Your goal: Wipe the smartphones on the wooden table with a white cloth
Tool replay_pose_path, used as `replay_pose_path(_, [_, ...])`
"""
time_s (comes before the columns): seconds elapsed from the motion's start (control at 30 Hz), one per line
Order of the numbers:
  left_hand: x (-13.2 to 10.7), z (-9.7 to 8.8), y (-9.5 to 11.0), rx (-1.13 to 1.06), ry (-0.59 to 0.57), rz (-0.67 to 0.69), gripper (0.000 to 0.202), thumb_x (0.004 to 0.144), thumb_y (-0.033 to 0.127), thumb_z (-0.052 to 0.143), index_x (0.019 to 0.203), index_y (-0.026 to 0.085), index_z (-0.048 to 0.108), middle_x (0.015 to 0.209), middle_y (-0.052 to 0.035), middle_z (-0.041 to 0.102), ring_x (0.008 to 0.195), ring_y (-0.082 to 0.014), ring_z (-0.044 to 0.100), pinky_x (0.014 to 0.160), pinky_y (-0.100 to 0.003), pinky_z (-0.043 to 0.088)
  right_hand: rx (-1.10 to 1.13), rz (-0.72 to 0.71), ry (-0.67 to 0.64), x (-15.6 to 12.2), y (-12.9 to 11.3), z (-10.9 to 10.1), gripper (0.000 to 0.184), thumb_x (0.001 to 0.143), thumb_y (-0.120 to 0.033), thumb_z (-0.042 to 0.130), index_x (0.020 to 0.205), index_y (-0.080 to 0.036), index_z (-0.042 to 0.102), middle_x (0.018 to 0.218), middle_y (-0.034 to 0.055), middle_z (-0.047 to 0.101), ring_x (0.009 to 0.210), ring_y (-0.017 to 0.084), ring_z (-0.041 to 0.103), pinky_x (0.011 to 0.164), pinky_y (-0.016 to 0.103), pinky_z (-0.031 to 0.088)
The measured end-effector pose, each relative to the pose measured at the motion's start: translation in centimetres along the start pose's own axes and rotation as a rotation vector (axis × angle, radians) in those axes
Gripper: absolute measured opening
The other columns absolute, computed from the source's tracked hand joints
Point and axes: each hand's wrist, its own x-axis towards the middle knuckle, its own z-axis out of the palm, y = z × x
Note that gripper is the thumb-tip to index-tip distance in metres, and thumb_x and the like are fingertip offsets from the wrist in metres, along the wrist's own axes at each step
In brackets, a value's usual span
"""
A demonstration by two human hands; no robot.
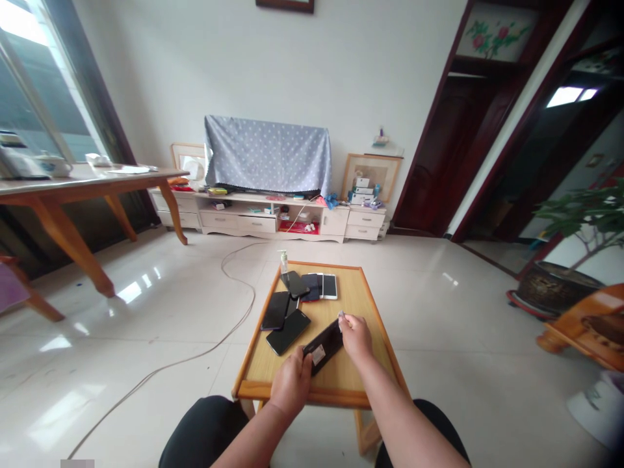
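On a small wooden table (pixel 370 364) in front of me lies a black phone (pixel 324 344) with a small white label on it. My left hand (pixel 291 382) grips its near end. My right hand (pixel 355 337) rests on its far end and pinches something small and pale, a tab or cloth, at the phone's top corner. Several more dark phones (pixel 285 318) lie spread over the table's left and far side, with one white-edged phone (pixel 329 286) at the back. A small clear bottle (pixel 283 260) stands at the far left corner.
A cable (pixel 229 325) snakes across the glossy tiled floor to the left. Beyond it stand a wooden table (pixel 73 188), a low white cabinet (pixel 273 221) with a cloth-covered screen (pixel 267 156), a potted plant (pixel 560 286) and wooden furniture (pixel 589 325) at the right.
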Motion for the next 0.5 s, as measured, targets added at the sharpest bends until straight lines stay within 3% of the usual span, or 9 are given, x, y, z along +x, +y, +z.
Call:
replay_pose_path(0.1, [0.4,0.2,-0.6,-0.073,0.029,0.0,0.038,0.1,0.042,0.038,0.13,0.022,0.05,0.118,-0.0101,0.069,0.11,-0.0223,0.065,0.093,-0.033,0.047,-0.025,-0.003,-0.033,-0.7,0.7,0.6,0.045,0.095,-0.053,0.044,0.085,-0.021,0.076,0.077,0.0038,0.07,0.071,0.018,0.063,0.062,0.025,0.042])
replay_pose_path(0.17, [0.5,0.3,-0.9,-0.076,0.048,0.01,0.042,0.099,0.038,0.04,0.135,0.02,0.048,0.127,-0.0118,0.066,0.118,-0.0233,0.061,0.1,-0.035,0.045,-0.045,-0.014,-0.028,-1.3,1.1,0.9,0.041,0.094,-0.049,0.046,0.087,-0.021,0.076,0.081,0.0046,0.071,0.074,0.019,0.064,0.064,0.025,0.043])
replay_pose_path(0.37, [0.5,0.3,-0.6,0.024,0.096,0.034,0.04,0.097,0.033,0.04,0.131,0.017,0.054,0.124,-0.0125,0.059,0.112,-0.0222,0.061,0.098,-0.033,0.046,-0.106,-0.092,0.002,-2.9,1.3,1.2,0.035,0.094,-0.033,0.046,0.11,-0.018,0.074,0.109,0.0113,0.069,0.093,0.02,0.064,0.084,0.029,0.048])
replay_pose_path(0.5, [0.1,0.4,-0.2,0.092,0.092,0.035,0.04,0.098,0.03,0.036,0.13,0.018,0.056,0.121,-0.0111,0.057,0.11,-0.0198,0.062,0.098,-0.029,0.045,-0.16,-0.181,-0.039,-4.4,0.6,1.0,0.036,0.095,-0.023,0.044,0.116,-0.02,0.073,0.113,0.0114,0.069,0.104,0.022,0.062,0.094,0.03,0.047])
